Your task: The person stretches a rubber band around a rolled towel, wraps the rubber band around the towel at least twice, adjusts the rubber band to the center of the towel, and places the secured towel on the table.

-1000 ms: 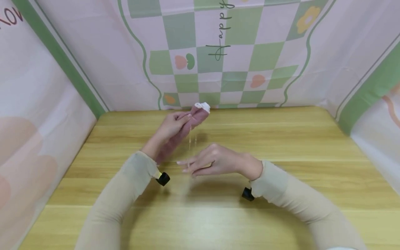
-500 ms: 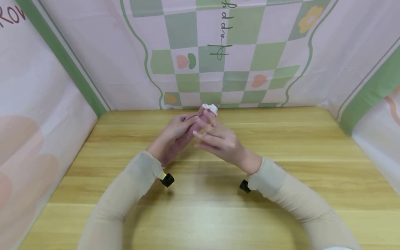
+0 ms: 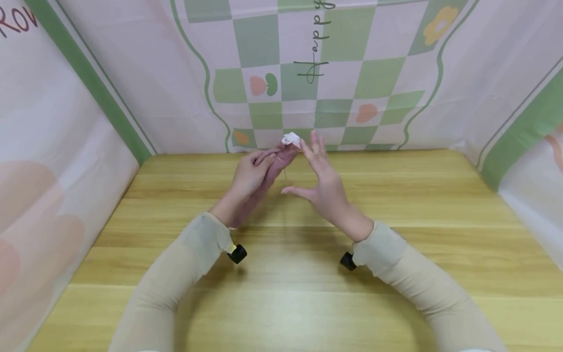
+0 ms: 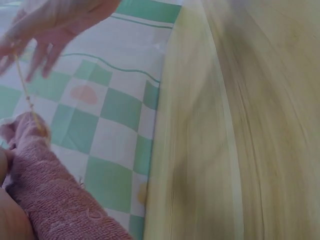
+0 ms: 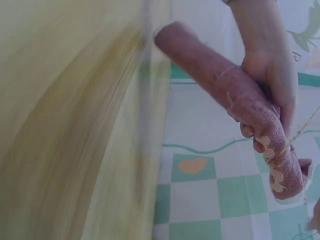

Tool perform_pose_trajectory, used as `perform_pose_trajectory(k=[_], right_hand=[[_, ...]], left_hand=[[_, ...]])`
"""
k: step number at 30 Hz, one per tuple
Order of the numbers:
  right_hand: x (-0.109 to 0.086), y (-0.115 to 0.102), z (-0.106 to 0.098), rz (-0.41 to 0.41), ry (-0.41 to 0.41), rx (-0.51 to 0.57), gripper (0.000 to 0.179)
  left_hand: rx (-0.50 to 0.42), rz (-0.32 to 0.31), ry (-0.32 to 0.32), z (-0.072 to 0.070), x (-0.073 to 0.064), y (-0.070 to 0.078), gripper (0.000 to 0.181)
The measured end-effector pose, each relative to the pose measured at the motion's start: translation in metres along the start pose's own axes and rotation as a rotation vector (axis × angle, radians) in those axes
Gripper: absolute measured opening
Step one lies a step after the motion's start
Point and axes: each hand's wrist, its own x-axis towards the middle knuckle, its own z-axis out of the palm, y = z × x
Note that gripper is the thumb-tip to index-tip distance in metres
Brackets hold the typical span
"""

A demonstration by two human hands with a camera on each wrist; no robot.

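A rolled pink towel (image 3: 273, 172) with a white end (image 3: 291, 139) slants up over the table. My left hand (image 3: 249, 175) grips it near the upper end; the right wrist view shows fingers wrapped round the towel roll (image 5: 235, 92). Thin yellowish string (image 4: 27, 97) circles the towel near that end and stretches to the fingers of my right hand (image 3: 331, 188). The right fingers are straight and spread, thumb well apart, close to the white end. Another thin strand (image 3: 285, 173) hangs below the towel. Exactly how the right fingers carry the string is hard to see.
A wooden table (image 3: 281, 303) lies beneath both hands. Behind it hangs a white and green checked cloth (image 3: 299, 115), near the towel's white end. Another printed cloth (image 3: 48, 146) closes off the left side. Black wrist cameras (image 3: 238, 253) sit under the sleeves.
My right hand has risen from low over the table, passed in front of the towel, and spread its fingers beside the white end. My left hand has shifted slightly up and right, gripping the towel throughout.
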Motion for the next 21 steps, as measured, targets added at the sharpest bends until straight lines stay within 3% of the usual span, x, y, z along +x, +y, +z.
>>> perform_pose_trajectory(k=[5,8,12,14,17,21], right_hand=[[0.005,-0.006,-0.003,0.462,-0.057,0.371,0.105],[0.009,-0.006,-0.006,0.632,-0.048,0.567,0.111],[0.013,-0.002,-0.010,0.750,-0.039,0.737,0.113],[0.015,0.000,-0.012,0.782,-0.037,0.784,0.101],[0.019,0.000,-0.016,0.810,-0.035,0.798,0.085],[0.023,-0.003,-0.018,0.824,-0.036,0.792,0.081]], left_hand=[[0.020,0.060,0.064,0.000,-0.002,0.000,0.031],[-0.003,0.094,0.059,-0.001,-0.003,-0.001,0.027],[-0.033,0.156,0.010,-0.003,-0.003,-0.005,0.024],[-0.039,0.191,-0.022,-0.006,-0.004,-0.005,0.024],[-0.001,0.256,-0.042,-0.009,-0.004,-0.005,0.025],[0.062,0.308,-0.047,-0.013,-0.003,-0.005,0.025]])
